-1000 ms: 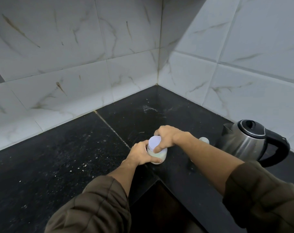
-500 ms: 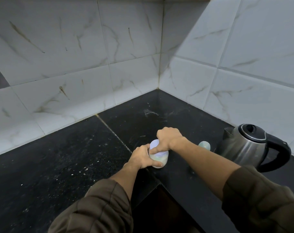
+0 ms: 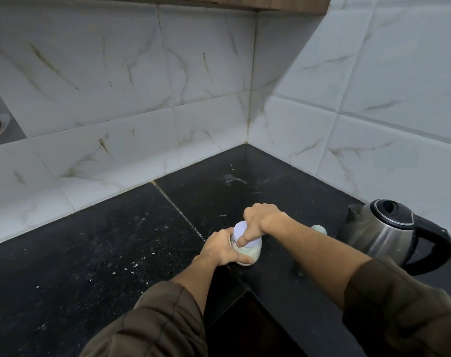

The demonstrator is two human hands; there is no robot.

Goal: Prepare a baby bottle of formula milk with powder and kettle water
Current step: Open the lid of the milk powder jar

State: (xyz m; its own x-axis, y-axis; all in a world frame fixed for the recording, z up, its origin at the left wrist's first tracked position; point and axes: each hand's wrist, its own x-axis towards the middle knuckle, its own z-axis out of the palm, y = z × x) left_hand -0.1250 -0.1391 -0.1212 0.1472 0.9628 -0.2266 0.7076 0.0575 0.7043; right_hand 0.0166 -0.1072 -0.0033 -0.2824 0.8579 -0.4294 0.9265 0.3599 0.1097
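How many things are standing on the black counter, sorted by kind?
lidded jar: 1
electric kettle: 1
small pale rounded item, partly hidden: 1
Total: 3

Olive-sleeved arms (image 3: 309, 243) reach forward, grips together.
Left grip (image 3: 219, 247) curls round a small pale jar (image 3: 249, 253); right grip (image 3: 261, 219) arches above, pinching its round white lid (image 3: 241, 228).

Powder jar (image 3: 247, 251) upright, steel kettle (image 3: 384, 230) well to its right.
My left hand (image 3: 219, 247) grips the jar's pale body, my right hand (image 3: 260, 219) its lilac lid (image 3: 241, 228); kettle lid closed, black handle turned right.
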